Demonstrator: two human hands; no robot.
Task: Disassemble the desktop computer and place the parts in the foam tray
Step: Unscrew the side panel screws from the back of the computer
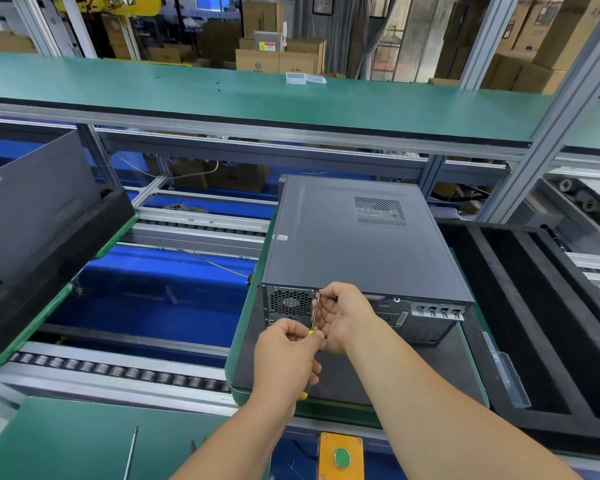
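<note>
A dark grey desktop computer (354, 237) lies on its side on a green-edged pallet (243, 327), its rear panel with the fan grille facing me. My left hand (284, 355) grips the yellow handle of a screwdriver (315, 311), whose shaft points up at the case's rear top edge beside the fan grille. My right hand (343, 317) pinches the shaft near its tip. The black foam tray (534, 306) with long slots lies right of the computer.
Another black foam tray (49, 251) holding a grey panel stands tilted at the left. Roller conveyor rails (118, 368) run across in front. A yellow box with a green button (342, 457) sits at the near edge, and a thin metal rod (131, 452) lies on the green mat.
</note>
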